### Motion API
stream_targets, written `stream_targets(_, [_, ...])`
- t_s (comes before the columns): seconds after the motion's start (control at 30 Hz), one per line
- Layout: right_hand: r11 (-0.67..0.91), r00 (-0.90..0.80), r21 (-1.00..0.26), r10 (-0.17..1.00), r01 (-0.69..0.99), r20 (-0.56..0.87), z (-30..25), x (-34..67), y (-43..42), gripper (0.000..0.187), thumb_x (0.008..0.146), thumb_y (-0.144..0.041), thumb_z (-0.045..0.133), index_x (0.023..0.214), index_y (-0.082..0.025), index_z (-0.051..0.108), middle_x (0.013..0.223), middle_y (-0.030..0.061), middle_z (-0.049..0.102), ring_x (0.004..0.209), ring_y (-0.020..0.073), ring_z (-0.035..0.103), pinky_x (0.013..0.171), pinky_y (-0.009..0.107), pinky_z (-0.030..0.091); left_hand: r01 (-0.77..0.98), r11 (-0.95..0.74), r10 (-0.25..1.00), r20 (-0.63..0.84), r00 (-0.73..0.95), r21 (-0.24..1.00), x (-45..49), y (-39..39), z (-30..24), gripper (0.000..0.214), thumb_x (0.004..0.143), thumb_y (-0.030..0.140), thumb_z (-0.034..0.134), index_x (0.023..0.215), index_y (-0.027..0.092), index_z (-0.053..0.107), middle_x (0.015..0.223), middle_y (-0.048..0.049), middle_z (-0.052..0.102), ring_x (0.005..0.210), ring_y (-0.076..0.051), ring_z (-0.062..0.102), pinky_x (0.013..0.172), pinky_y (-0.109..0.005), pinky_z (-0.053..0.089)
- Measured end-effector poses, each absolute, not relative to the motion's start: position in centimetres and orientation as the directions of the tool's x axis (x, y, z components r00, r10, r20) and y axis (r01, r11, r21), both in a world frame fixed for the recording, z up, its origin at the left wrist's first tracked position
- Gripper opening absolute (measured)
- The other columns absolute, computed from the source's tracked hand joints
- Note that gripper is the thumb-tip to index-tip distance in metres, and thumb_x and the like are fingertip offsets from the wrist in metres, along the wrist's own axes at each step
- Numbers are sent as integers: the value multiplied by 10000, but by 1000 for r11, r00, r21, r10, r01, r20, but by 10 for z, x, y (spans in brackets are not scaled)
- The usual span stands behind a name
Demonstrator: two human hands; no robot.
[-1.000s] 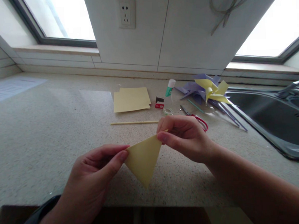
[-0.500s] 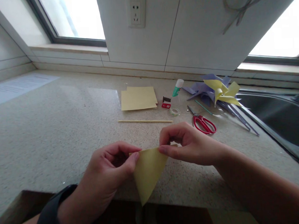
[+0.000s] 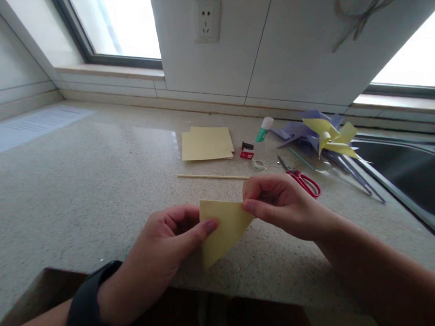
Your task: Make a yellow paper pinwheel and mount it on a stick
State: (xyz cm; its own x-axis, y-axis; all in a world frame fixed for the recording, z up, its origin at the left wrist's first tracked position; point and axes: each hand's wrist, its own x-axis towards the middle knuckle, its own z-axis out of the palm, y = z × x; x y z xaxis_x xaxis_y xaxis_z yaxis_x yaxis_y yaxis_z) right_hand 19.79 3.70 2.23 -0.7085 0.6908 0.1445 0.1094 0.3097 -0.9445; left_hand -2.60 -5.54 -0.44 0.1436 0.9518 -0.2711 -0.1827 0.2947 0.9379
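Observation:
A folded yellow paper triangle is held just above the speckled countertop, point down. My left hand, with a black band on the wrist, pinches its left edge with thumb on top. My right hand pinches the upper right corner between thumb and forefinger. Both hands are closed on the paper.
Behind the hands lie a thin wooden stick, a stack of yellow paper, a small red object, a glue stick, a tape roll, red-handled scissors and paper pinwheels. A dark sink is at the right.
The paper has been turned and shifted a little up and right in my hands, and its left top corner now shows square. My left thumb slid onto its face.

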Motion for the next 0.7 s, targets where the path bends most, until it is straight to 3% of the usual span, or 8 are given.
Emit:
stream_targets(0.5, [279,-723,-940,688,194,56,24,201,40,291,900,-370,667,717,-166,568,654,-29,500,577,88,415,494,223,331,-76,294,954,-287,92,953,-28,-58,-5,341,827,481,771,1019,201,803,899,-55,799,750,-155,643,643,-239,473])
stream_targets(0.7, [333,-762,-880,646,338,-48,32,200,37,206,900,-349,657,813,-162,656,721,10,611,650,121,535,567,241,426,7,306,934,-302,192,952,-28,-52,2,316,821,486,767,943,197,809,833,-26,774,675,-122,597,590,-213,423])
